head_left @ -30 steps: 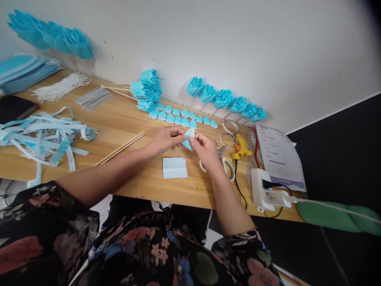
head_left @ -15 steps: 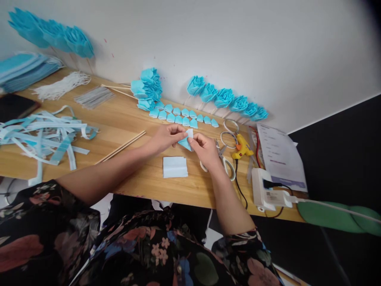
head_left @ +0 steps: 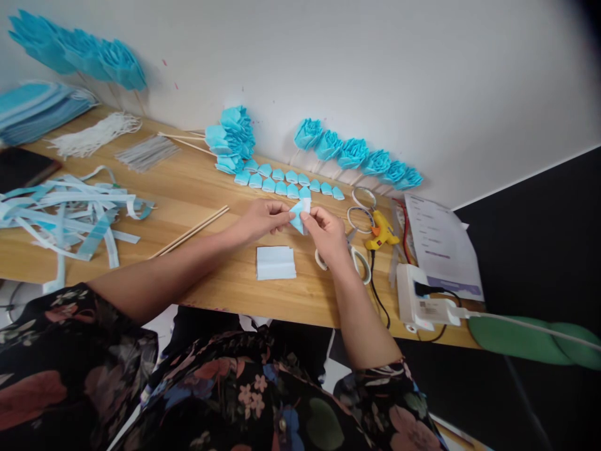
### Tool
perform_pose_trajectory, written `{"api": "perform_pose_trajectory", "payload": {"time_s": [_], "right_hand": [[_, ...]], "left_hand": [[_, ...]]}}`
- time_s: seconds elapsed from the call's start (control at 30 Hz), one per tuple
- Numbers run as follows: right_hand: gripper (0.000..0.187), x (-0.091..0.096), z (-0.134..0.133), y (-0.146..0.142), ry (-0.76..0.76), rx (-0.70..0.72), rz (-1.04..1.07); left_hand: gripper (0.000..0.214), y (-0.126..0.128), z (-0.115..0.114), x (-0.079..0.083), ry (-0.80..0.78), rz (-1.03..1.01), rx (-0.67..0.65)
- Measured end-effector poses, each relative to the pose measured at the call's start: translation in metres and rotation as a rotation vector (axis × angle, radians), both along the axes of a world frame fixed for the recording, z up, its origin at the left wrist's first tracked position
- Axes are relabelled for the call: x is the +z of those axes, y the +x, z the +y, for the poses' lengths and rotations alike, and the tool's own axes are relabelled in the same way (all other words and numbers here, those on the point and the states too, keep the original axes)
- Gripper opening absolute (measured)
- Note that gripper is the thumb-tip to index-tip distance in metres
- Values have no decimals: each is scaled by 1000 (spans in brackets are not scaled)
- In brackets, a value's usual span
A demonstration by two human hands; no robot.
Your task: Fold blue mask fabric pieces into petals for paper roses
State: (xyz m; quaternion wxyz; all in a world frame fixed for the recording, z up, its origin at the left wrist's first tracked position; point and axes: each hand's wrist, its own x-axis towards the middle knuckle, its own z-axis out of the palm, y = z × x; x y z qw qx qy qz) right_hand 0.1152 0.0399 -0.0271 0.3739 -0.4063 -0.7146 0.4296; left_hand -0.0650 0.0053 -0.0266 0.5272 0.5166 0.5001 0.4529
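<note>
Through my head camera I see the left hand (head_left: 263, 220) pinching one edge of a folded blue piece (head_left: 296, 217) between thumb and fingers, while the right hand (head_left: 327, 235) grips its pale edge the same way. I have that piece raised over the wooden table (head_left: 310, 307), between the two hands, just in front of the rows of small blue petals (head_left: 280, 188). Nearer me lies a pale stack of sheets (head_left: 275, 264). The scissors (head_left: 361, 267) sit partly hidden behind my right wrist, with a yellow glue gun (head_left: 382, 232) beyond them.
</note>
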Motion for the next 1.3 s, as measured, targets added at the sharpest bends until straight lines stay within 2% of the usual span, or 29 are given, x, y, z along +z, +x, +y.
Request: {"api": "perform_pose_trajectory", "payload": {"time_s": [0.23,0.7,0.93,1.17,1.3], "right_hand": [[34,4,-2,-1,-29,38,-30],[27,0,0,0,-45,17,-78],[25,3,-1,-1,-84,26,-56],[39,3,2,1,-91,43,16],[37,0,1,1,-94,48,4]], "left_hand": [[24,-1,2,2,-26,36,78],[24,-1,2,-2,3,15,62],[24,-1,1,3,0,32,67],[20,-2,2,2,33,45,32],[17,0,0,4,11,53,46]]}}
